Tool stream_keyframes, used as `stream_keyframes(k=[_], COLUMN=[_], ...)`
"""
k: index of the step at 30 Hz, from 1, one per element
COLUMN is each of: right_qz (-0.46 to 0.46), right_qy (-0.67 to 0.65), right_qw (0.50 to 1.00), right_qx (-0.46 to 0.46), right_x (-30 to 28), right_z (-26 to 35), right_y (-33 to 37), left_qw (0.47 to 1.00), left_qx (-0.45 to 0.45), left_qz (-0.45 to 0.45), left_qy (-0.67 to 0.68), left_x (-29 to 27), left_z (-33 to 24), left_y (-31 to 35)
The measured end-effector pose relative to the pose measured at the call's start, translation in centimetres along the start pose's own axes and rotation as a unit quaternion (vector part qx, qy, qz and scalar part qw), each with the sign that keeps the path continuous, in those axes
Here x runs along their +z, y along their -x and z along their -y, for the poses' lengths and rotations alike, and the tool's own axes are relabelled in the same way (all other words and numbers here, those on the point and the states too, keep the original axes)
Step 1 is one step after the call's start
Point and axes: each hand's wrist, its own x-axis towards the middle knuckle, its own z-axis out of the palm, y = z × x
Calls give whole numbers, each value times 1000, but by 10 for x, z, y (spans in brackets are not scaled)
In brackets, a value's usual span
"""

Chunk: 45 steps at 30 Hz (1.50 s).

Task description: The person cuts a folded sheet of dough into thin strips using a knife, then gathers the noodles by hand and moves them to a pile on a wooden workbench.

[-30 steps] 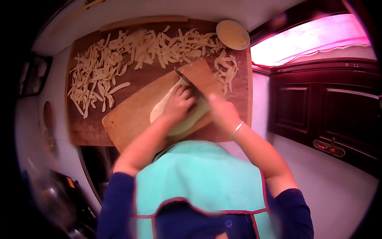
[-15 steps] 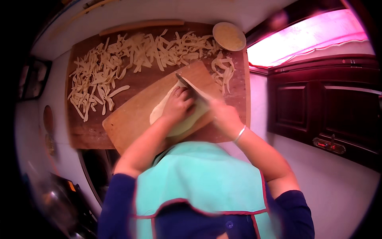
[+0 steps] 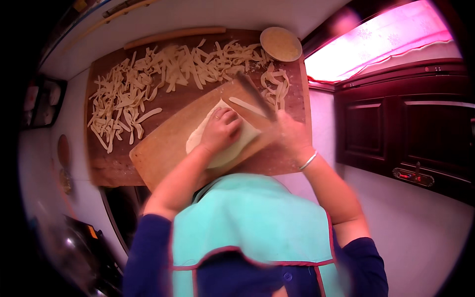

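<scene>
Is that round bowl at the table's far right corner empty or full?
Not empty: a pale yellowish filling spreads across the inside of the bowl. How deep it goes, I cannot tell.

A pale strip (image 3: 243, 104) lies between flat dough (image 3: 247, 132) and knife (image 3: 258, 95).

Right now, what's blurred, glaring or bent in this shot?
Head view: the right hand and knife are smeared, likely by motion, the left hand sharper; head view: the window glares pinkish white; head view: the table's far edge bows, picture corners black.
</scene>
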Motion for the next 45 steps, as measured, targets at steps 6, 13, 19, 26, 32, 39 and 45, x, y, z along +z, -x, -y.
stream_keyframes(k=[6, 13, 19, 26, 32, 39, 45], right_qz=[46, 95, 81, 75, 139, 29, -31], right_qy=[15, -22, 34, -27, 13, -15, 43], right_qw=[998, 995, 996, 997, 990, 999, 997], right_qx=[-48, -25, 1, -1, -9, -22, 51], right_x=[10, 4, 43, 2, 6, 37, -28], right_z=[29, 32, 21, 35, 36, 8, -27], right_y=[15, 13, -12, 11, 0, -18, 16], left_qw=[1000, 999, 999, 1000, 1000, 1000, 1000], left_qx=[-5, -15, -18, -6, -16, -8, -2], left_qz=[9, 24, 30, -3, 16, 11, -1], left_qy=[16, 21, 18, 12, 12, 5, 1], left_x=[0, 0, -3, 0, 3, -4, 0], left_z=[1, 3, -1, 6, 5, -3, -1], left_y=[2, 8, 2, 5, 7, 3, 2])
